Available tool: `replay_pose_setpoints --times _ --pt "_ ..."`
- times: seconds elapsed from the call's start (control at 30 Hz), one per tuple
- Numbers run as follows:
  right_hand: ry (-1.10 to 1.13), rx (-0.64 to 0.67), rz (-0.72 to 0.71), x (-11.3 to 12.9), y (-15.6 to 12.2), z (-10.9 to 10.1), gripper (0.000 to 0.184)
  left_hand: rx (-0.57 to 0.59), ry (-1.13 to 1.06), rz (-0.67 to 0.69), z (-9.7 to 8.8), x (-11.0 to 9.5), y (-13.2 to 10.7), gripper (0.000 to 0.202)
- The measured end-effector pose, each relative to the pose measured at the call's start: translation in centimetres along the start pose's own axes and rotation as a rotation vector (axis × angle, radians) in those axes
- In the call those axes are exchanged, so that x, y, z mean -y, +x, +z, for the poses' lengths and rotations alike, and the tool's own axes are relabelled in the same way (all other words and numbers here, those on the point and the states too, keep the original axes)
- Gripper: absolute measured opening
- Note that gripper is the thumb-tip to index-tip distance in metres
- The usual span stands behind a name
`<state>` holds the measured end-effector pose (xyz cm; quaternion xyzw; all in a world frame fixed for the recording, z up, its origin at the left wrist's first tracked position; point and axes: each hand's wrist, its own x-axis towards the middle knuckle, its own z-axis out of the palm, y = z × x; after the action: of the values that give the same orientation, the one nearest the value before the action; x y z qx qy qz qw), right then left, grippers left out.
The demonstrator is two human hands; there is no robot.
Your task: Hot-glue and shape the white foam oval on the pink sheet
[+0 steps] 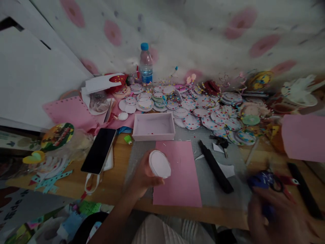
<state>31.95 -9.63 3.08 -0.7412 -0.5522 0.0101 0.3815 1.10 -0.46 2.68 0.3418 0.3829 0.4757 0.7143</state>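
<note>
My left hand (143, 176) is closed on a white round paper disc (159, 164) and holds it above the near left corner of a pink sheet (181, 173) that lies flat on the table. My right hand (281, 217) is at the lower right, blurred by motion. Its fingers are curled around a dark blue tool with a red part (266, 181), which looks like scissors, though I cannot be sure. A long black tool (215, 166) lies on the grey mat between the two hands.
An open pale pink box (153, 127) stands behind the pink sheet. Several dotted paper discs (200, 112) cover the back of the table. A water bottle (146, 64) stands at the wall. A phone (99, 150) lies left. More pink paper (303, 137) sits at the right.
</note>
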Motion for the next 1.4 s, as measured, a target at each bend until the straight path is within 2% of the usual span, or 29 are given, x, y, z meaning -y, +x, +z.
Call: replay_pose_setpoints --times 0.03,0.13,0.2,0.27,0.37,0.47,0.63,0.87,1.1,1.4 --pt "0.071 0.068 -0.191 2.0 -0.1 0.3 0.017 0.016 -0.001 -0.002 0.1 0.1 0.1 0.082" --pt "0.307 0.285 -0.484 7.3 -0.1 2.5 0.027 0.063 -0.018 -0.017 0.4 0.5 0.5 0.08" --pt "0.439 0.404 -0.555 9.8 0.3 4.9 0.032 0.087 -0.032 -0.037 0.2 0.9 1.0 0.077" --pt "0.513 0.444 -0.584 11.2 0.7 7.6 0.034 0.1 -0.051 -0.062 -0.3 1.3 1.3 0.074" --pt "0.591 0.428 -0.629 11.9 1.0 11.0 0.036 0.109 -0.098 -0.098 -1.4 1.6 1.5 0.076" --pt "0.637 0.397 -0.694 11.9 1.2 12.5 0.029 0.11 -0.116 -0.106 -2.2 1.7 1.4 0.083" --pt "0.633 0.367 -0.787 11.7 1.5 12.6 0.018 0.137 -0.077 -0.121 -2.3 1.7 1.4 0.091" --pt "0.688 0.381 -0.725 11.6 1.5 12.3 0.033 0.151 -0.086 -0.107 -2.2 1.7 1.4 0.092" --pt "0.721 0.423 -0.695 11.7 1.2 12.1 0.037 0.097 -0.008 -0.097 -2.0 1.0 1.4 0.088" --pt "0.773 0.424 -0.682 11.7 1.0 12.1 0.036 0.146 -0.032 -0.041 -2.5 1.9 1.5 0.092"
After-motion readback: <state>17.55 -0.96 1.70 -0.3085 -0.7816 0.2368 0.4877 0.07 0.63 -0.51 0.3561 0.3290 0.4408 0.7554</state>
